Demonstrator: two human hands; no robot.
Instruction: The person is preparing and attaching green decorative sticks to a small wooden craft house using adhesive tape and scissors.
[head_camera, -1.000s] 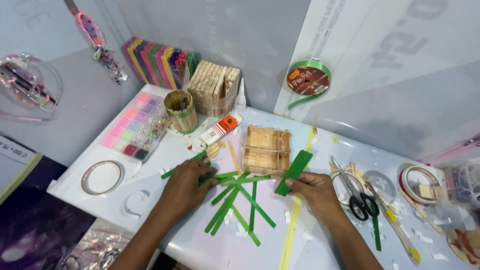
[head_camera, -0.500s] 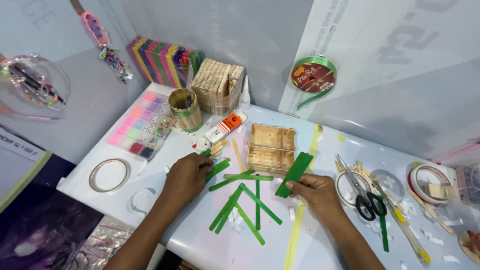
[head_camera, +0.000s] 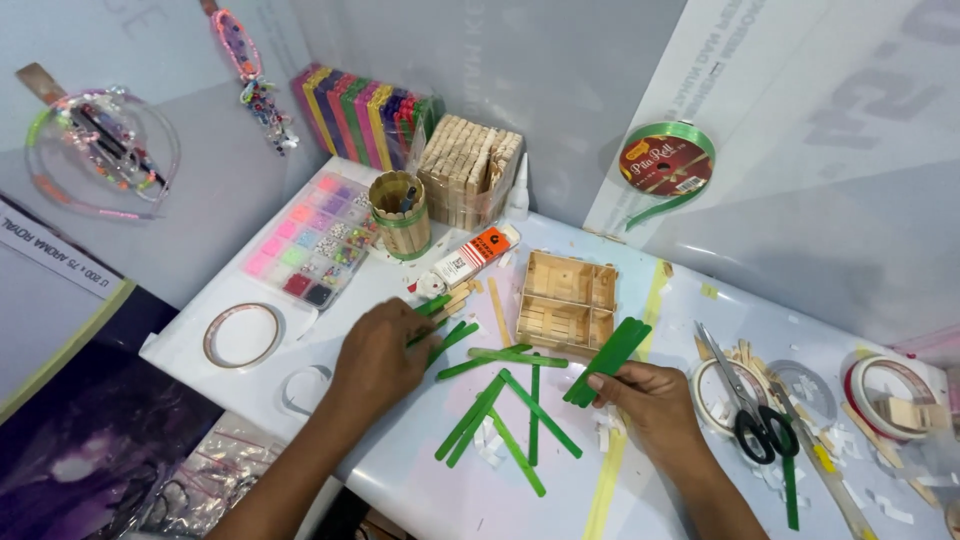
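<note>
- Sticks, flat and green with rounded ends, formed a small stack (head_camera: 606, 360) in the right hand (head_camera: 655, 402); its long axis ran diagonally, the upper end pointing up and right toward the wooden box, the lower end pinched in the grip between thumb and fingers.
- Loose green sticks (head_camera: 505, 405) of the same thin, smooth kind lay scattered on the white table (head_camera: 420, 480) between the two hands, crossing one another at several angles, most slanting from lower left to upper right.
- The left hand (head_camera: 378, 358) rested palm down over the left end of that scatter, fingers curled onto a few green sticks; whether its grip was closed on one could not be told.
- Just beyond the stack sat a shallow open box (head_camera: 565, 303) built of plain pale wooden sticks, rectangular, split into compartments.
- A glue tube (head_camera: 470, 256), white with an orange end, lay tilted beside it.
- Black-handled scissors (head_camera: 745, 405) lay to the right, over a tape ring.
- Further back stood a round stick-clad cup (head_camera: 401, 213) and a block of bare wooden sticks (head_camera: 470, 172).
- A clear tape roll (head_camera: 242, 335) lay at the left edge.
</note>
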